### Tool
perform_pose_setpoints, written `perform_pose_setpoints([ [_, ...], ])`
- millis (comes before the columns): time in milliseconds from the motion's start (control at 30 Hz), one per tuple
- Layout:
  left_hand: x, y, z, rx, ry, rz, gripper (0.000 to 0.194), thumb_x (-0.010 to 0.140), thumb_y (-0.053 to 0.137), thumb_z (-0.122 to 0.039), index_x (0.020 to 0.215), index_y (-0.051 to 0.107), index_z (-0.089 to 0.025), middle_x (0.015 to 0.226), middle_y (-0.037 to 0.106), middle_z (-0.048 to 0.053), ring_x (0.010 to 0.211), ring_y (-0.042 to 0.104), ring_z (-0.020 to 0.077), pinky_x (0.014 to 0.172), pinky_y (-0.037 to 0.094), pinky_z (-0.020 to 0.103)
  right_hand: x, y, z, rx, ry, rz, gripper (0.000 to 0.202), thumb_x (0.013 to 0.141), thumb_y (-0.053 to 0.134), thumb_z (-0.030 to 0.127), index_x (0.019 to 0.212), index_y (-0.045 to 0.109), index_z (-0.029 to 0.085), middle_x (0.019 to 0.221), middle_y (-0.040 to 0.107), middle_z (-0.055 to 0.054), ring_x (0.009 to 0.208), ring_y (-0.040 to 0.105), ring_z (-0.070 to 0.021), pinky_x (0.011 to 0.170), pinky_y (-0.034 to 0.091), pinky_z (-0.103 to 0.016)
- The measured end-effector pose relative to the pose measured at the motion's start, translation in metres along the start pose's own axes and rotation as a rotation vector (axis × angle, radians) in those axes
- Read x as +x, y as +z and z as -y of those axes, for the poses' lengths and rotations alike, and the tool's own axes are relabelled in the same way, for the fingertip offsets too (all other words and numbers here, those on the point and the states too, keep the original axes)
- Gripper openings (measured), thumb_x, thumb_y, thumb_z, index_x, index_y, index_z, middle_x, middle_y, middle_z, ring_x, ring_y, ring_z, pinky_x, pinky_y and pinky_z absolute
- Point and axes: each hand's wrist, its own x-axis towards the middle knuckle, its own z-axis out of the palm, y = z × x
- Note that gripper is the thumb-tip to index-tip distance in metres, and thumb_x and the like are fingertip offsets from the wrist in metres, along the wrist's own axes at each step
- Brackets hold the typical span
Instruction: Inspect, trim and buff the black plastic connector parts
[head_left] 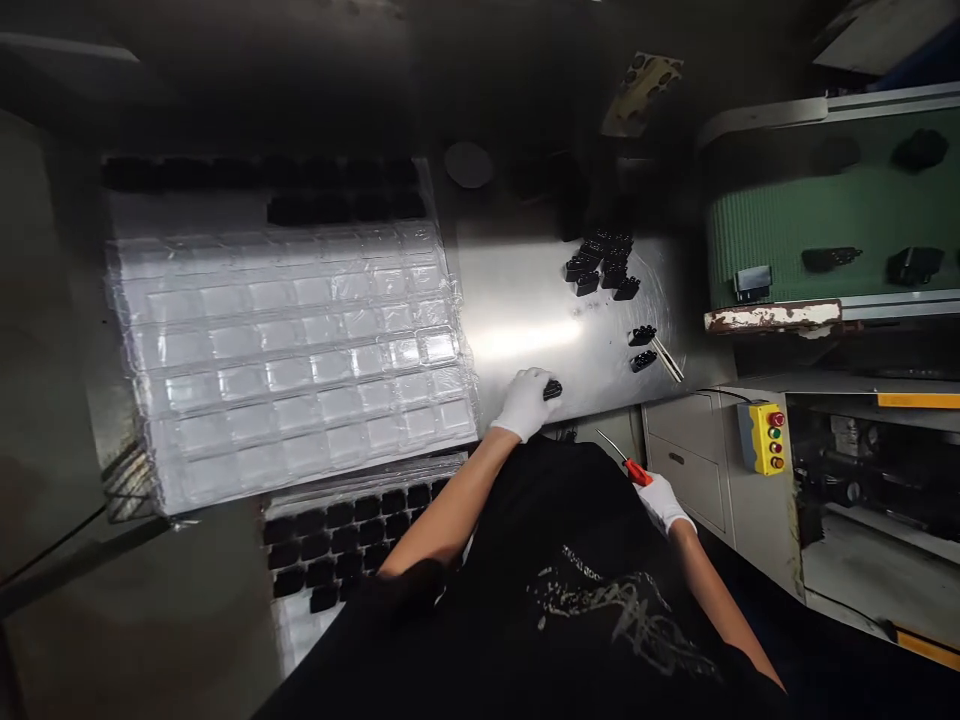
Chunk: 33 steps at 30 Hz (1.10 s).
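Observation:
In a white glove, my left hand (pixel 526 402) is closed round a small black part (pixel 553 389) at the front edge of the metal table (pixel 517 300). My right hand (pixel 660 500), also gloved, grips the red handle of a screwdriver (pixel 637 472) beyond the table's front edge, its shaft pointing up and left. Two black parts (pixel 643 361) lie beside a pale strip (pixel 667 359) at the table's right. Farther back sits a cluster of several black parts (pixel 600 262).
A clear compartment tray (pixel 300 350) covers the table's left, black pieces along its back. Another tray with black pieces (pixel 352 530) is below. At right, a green conveyor (pixel 787 215) carries black parts, with a yellow button box (pixel 766 440) beneath. A round white disc (pixel 469 165) lies behind.

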Motion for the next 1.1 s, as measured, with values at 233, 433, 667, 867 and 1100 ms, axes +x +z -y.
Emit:
perform_pose_setpoints([
  [233,-0.01,0.033,0.017,-0.097,-0.072,-0.265,0.037,0.076,0.083,-0.018,0.112,0.075,-0.021,0.126,0.074,0.014,0.132,0.06,0.0376,0.121,0.038,0.053,0.024,-0.025,-0.031,0.018,-0.107,0.088,0.02,0.062,0.07,0.034,0.072,0.073,0.018,0.06,0.065,0.001,0.067,0.06,-0.0183,0.072,0.049,-0.031],
  [433,-0.045,0.071,0.01,-0.37,-0.219,-0.384,0.05,0.074,0.085,-0.034,0.115,0.065,-0.013,0.105,0.078,0.016,0.09,0.075,0.026,0.086,0.061,0.041,0.024,-0.058,-0.051,-0.024,-0.29,0.172,0.019,0.071,0.066,0.04,0.072,0.065,0.021,0.062,0.057,0.004,0.064,0.046,-0.0147,0.065,0.04,-0.029],
  [667,-0.118,0.124,0.018,-0.387,-0.367,-0.582,0.045,0.056,0.094,-0.022,0.094,0.069,-0.017,0.095,0.074,0.008,0.095,0.07,0.0236,0.093,0.055,0.039,-0.006,-0.088,-0.038,-0.388,-0.552,0.098,0.029,0.083,0.06,0.049,0.067,0.061,0.024,0.066,0.062,-0.001,0.066,0.053,-0.019,0.065,0.036,-0.029],
  [867,-0.171,0.144,0.04,-0.553,-0.485,-0.562,0.045,0.051,0.097,-0.015,0.087,0.069,-0.016,0.082,0.07,0.003,0.077,0.062,0.0167,0.079,0.05,0.032,-0.016,-0.095,-0.032,-0.701,-0.491,0.258,0.027,0.082,0.06,0.046,0.064,0.062,0.026,0.067,0.067,-0.004,0.061,0.054,-0.0203,0.062,0.033,-0.031],
  [1100,-0.199,0.137,0.063,-1.021,-0.489,-0.146,0.038,0.054,0.1,-0.02,0.077,0.073,-0.007,0.071,0.066,0.007,0.062,0.056,0.0112,0.057,0.042,0.023,-0.027,-0.087,-0.039,-0.703,-0.48,0.267,0.033,0.08,0.064,0.049,0.059,0.061,0.024,0.063,0.067,-0.004,0.057,0.054,-0.0194,0.059,0.034,-0.031],
])
